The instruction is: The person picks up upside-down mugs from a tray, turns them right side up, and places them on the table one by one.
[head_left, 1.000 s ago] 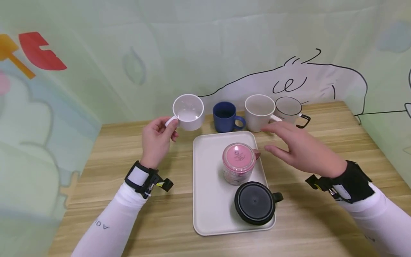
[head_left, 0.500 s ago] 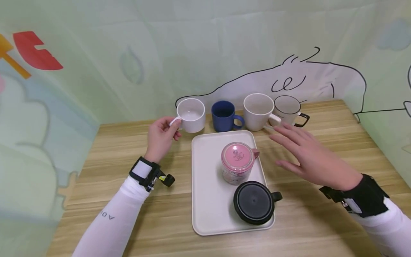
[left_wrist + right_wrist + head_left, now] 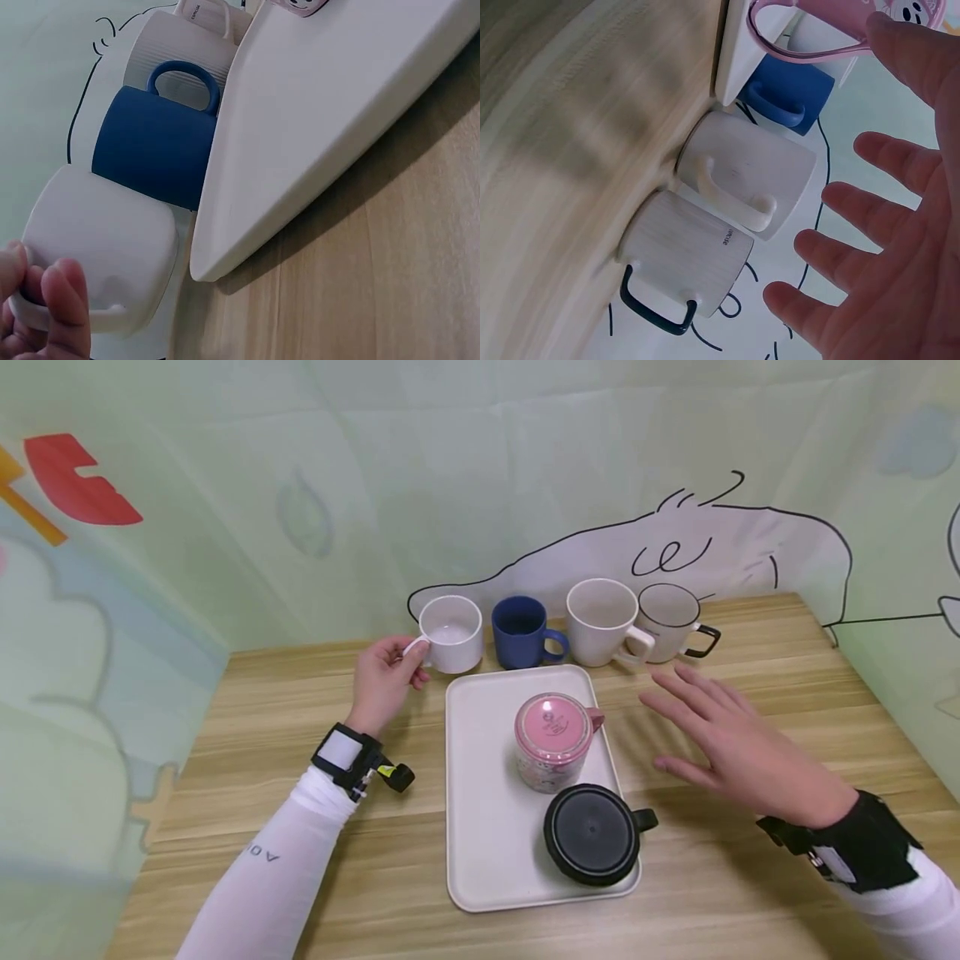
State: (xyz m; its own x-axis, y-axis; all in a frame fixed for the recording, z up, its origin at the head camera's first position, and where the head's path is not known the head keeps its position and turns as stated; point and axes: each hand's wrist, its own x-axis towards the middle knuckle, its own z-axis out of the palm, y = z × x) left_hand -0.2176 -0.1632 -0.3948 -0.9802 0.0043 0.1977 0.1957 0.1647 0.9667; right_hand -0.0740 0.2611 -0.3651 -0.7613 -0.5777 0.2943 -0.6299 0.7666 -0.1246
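Observation:
My left hand [image 3: 384, 681] pinches the handle of a white mug [image 3: 453, 639], which stands upright at the left end of a row along the back wall. Beside it come a blue mug [image 3: 517, 635], a larger cream mug [image 3: 596, 631] and a white mug with a black rim and black handle [image 3: 667, 622]. My right hand [image 3: 738, 743] hovers with spread fingers in front of the cream and black-rimmed mugs, touching nothing. On the tray [image 3: 480, 827], a pink mug [image 3: 553, 735] and a black mug [image 3: 592, 835] sit upside down, handles to the right.
The wooden table [image 3: 390, 877] surrounds the tray and meets a pale cloth backdrop [image 3: 420, 485] right behind the mugs. The tray's far edge lies just in front of the blue mug. Bare wood shows left and right of the tray.
My left hand has brought the white mug down and slightly right, beside the blue mug. My right hand has drawn back right and toward me, away from the cream mug.

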